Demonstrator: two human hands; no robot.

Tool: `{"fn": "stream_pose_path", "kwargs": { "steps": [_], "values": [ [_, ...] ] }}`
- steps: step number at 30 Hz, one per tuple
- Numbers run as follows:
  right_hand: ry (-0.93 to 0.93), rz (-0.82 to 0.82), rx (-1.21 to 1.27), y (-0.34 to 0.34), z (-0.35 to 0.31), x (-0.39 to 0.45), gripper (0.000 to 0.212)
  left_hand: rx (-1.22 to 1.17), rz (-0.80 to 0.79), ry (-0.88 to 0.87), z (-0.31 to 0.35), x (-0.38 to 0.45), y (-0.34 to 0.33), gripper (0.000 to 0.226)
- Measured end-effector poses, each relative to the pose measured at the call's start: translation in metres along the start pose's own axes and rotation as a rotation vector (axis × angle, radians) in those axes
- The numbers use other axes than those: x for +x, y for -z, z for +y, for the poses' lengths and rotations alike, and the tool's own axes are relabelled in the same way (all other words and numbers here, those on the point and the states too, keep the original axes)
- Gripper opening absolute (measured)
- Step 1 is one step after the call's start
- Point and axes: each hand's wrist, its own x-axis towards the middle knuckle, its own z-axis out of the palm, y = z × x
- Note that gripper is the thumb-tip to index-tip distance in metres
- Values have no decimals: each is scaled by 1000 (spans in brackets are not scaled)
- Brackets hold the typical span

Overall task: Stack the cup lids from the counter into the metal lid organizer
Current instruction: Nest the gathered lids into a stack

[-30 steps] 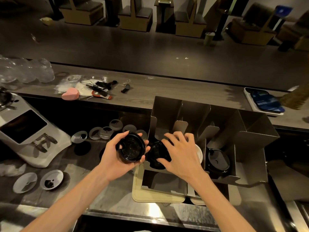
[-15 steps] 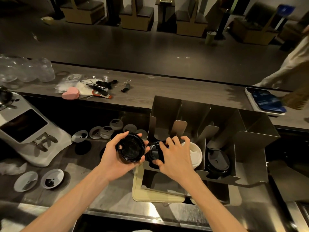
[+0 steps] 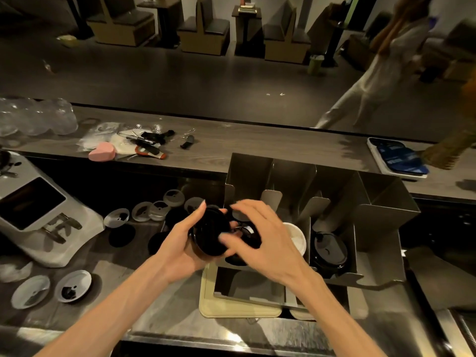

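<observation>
My left hand (image 3: 180,243) grips a short stack of black cup lids (image 3: 208,235) just left of the metal lid organizer (image 3: 381,202). My right hand (image 3: 268,243) hovers over that stack with fingers spread and blurred, its thumb against the front lid. The organizer's middle slot holds white lids (image 3: 296,238) and its right slot holds black lids (image 3: 329,251). The left slot is mostly hidden by my right hand. Several loose clear lids (image 3: 116,217) and black lids (image 3: 122,235) lie on the counter to the left.
A white machine (image 3: 38,215) stands at the left. A cream tray (image 3: 231,307) lies under the organizer's front. The raised ledge carries plastic cups (image 3: 33,119), a pink heart-shaped object (image 3: 101,154), small tools and a phone (image 3: 396,158). A person (image 3: 373,73) walks beyond the ledge.
My right hand has come out of the organizer's left slot and moved left over the stack in my left hand. A person has walked into view at the upper right.
</observation>
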Motion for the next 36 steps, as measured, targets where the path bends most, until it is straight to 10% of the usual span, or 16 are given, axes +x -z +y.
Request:
{"fn": "stream_pose_path", "kwargs": {
  "steps": [4, 9, 16, 28, 36],
  "values": [
    [77, -200, -148, 4, -4, 0, 97, 136, -22, 9, -8, 2, -24, 54],
    [-73, -149, 27, 30, 7, -6, 84, 152, -92, 55, -10, 9, -39, 68],
    [-150, 31, 334, 64, 18, -26, 34, 226, -67, 12, -26, 28, -61, 33],
    [-338, 291, 289, 111, 70, -67, 31, 586, -234, -21, -71, 42, -113, 39],
    [-370, 104, 57, 136, 102, -93, 81, 885, -363, -50, -123, 51, -143, 34]
  ]
}}
